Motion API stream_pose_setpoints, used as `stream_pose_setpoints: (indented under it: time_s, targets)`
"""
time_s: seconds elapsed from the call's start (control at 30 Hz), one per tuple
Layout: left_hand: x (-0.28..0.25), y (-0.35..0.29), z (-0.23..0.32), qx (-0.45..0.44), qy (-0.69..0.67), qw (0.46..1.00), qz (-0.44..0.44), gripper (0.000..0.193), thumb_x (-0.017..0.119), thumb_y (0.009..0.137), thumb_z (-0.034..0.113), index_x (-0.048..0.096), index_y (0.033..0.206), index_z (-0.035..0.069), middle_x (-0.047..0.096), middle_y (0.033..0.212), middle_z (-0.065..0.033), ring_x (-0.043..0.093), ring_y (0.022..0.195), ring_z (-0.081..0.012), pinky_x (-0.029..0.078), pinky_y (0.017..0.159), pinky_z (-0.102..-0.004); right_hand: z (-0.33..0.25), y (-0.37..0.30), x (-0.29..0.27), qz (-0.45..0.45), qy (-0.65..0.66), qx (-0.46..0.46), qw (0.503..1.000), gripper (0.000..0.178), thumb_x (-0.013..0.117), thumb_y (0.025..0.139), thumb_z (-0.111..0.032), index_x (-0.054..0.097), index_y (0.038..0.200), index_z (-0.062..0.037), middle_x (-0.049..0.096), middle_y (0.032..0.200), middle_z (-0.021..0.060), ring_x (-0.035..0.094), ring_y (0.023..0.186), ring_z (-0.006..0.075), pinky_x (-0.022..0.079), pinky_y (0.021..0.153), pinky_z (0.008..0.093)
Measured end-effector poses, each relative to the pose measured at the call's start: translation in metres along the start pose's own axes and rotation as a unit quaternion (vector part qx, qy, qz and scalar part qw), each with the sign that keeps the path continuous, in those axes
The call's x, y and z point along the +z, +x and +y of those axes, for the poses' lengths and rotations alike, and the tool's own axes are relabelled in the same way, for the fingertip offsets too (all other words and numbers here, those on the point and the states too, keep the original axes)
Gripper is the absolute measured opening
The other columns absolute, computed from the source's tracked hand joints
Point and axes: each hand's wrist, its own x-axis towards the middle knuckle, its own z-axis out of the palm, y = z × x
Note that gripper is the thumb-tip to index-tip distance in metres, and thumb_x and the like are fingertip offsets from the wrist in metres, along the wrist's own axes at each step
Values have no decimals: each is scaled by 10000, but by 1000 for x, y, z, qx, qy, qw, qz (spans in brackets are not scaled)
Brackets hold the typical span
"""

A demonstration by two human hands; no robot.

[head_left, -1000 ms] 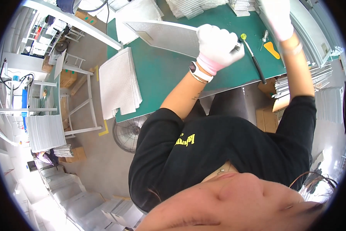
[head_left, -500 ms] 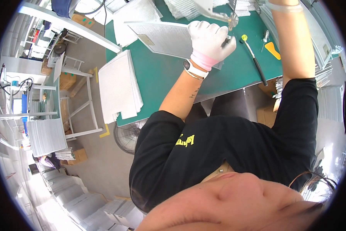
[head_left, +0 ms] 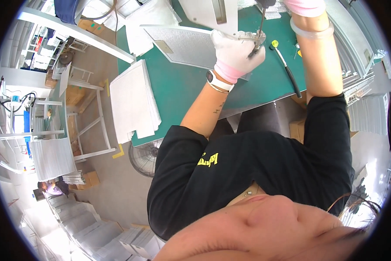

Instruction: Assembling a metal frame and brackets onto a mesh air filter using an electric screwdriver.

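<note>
My left hand (head_left: 237,53), in a white glove with a pink cuff, is closed at the right end of a silver textured panel (head_left: 189,43). A small dark piece shows by its thumb; what it is I cannot make out. Over the fingers lies the metal tip (head_left: 257,38) of a white slotted tool arm (head_left: 213,13), with a thin dark rod (head_left: 262,21) rising from it. My right hand (head_left: 306,6) reaches to the top edge of the picture, near that rod's dark upper end. Only its pink cuff and part of the glove show; its fingers are hidden.
On the green table (head_left: 182,100) lie a stack of white sheets (head_left: 132,102) at left and a black-handled hammer with a yellow-green head (head_left: 291,78). Framed panels (head_left: 348,39) lean at right. A floor fan (head_left: 145,156) stands below the table's left corner.
The white tool arm has come nearer, its tip now over my left hand's fingers. My right hand has come lower and left into view, covering most of the yellow tool. My left hand barely moved.
</note>
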Motion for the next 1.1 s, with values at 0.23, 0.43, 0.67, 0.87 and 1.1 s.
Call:
stream_pose_setpoints:
  time_s: [0.23, 0.43, 0.67, 0.87, 1.1]
  targets:
    - [7, -14, -11, -45, -99, 994, 19, 180, 713, 689, 193, 731, 868, 183, 537, 610, 21, 538, 524, -221, 424, 543, -363, 30, -10, 26, -61, 131, 117, 983, 239, 591, 1002, -312, 559, 1034, -77, 565, 721, 46, 491, 525, 109, 381, 464, 225]
    - [4, -14, -7, -21, -131, 991, 29, 110, 722, 660, 116, 641, 734, 109, 550, 645, -17, 520, 604, -236, 389, 609, -390, 52, -2, 20, -177, 413, 90, 889, 568, 604, 972, -417, 480, 1315, 19, 513, 661, 33, 414, 453, 82, 326, 411, 191]
    - [4, -2, -4, -54, -165, 984, -34, 163, 736, 763, 137, 605, 680, 87, 548, 595, -53, 537, 523, -231, 398, 521, -358, 49, -26, 23, 20, 258, 160, 953, 605, 664, 926, -411, 477, 1334, -4, 531, 673, 84, 423, 435, 102, 283, 343, 213]
    - [15, -1, -9, 2, -146, 989, -18, 203, 725, 813, 167, 608, 670, 84, 555, 575, -71, 558, 509, -228, 410, 500, -352, 58, -37, 2, 64, 290, 192, 936, 493, 666, 931, -332, 534, 1304, -37, 650, 869, 101, 564, 533, 153, 354, 352, 237]
    - [6, 1, 2, 14, -98, 995, 18, 145, 734, 761, 181, 616, 743, 99, 581, 670, -58, 549, 554, -259, 401, 515, -391, 37, -19, 20, 245, 283, 144, 916, 306, 679, 938, -257, 620, 1167, -62, 683, 906, 53, 651, 665, 118, 500, 504, 213]
